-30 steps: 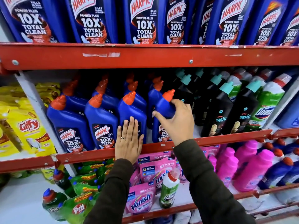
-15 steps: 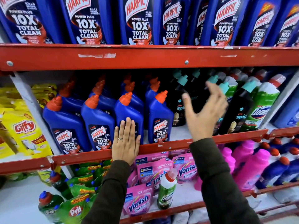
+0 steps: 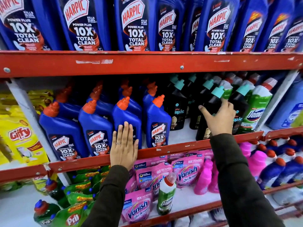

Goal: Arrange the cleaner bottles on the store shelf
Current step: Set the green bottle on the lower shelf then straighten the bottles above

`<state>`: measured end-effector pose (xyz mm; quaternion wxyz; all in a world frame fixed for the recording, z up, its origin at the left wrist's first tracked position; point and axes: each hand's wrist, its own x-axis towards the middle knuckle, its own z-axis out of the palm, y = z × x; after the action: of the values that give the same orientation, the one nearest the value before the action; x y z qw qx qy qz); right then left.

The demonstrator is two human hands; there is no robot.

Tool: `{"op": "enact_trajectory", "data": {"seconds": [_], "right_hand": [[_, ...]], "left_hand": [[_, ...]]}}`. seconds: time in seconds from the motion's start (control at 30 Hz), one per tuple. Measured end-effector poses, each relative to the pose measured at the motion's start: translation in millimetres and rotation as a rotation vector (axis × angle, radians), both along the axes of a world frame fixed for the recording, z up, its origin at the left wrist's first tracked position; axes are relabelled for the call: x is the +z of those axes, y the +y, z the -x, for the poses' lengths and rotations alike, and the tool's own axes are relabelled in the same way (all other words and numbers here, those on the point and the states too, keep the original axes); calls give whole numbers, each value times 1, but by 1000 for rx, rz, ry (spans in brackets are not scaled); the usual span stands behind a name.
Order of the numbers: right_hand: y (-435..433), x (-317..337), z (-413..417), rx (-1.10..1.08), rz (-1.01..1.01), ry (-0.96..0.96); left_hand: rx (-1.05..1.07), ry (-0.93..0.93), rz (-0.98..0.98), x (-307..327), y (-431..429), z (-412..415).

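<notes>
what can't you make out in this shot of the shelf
- Head view: label of the third Harpic bottle, covered by the left hand.
- Label of the black Spic bottle, hidden behind the right hand.
- Rear bottle rows: lost in shadow.
- Top-shelf bottle caps: cut off by the frame edge.

Top-shelf Harpic bottles [image 3: 134, 25]: caps cut off by upper edge.
Third Harpic bottle [image 3: 127, 115]: label covered by left hand [image 3: 123, 149].
Black Spic bottle [image 3: 211, 112]: label hidden behind right hand [image 3: 218, 118].
Far rows: dark, indistinct.

Left hand [image 3: 124, 145] flat, fingers together; right hand [image 3: 218, 117] spread, reaching.
</notes>
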<state>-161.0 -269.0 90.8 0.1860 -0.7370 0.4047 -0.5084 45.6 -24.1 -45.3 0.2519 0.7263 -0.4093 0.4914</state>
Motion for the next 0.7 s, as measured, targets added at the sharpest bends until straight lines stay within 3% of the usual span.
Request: {"op": "enact_trajectory", "data": {"seconds": [0.2,0.33,0.47,0.7], "right_hand": [[-23,9,15,-129,78,-242],[-48,13,24,-232,5,-129],[-66,7,31,-173,-10,-1],[-59,-6,42,-85,36,-177]], "left_hand": [[4,3,-6,-1,0,0],[3,2,-7,-1,-1,-1],[-11,3,-1,-1,-1,-1],[-11,-2,-5,0,0,0]]}}
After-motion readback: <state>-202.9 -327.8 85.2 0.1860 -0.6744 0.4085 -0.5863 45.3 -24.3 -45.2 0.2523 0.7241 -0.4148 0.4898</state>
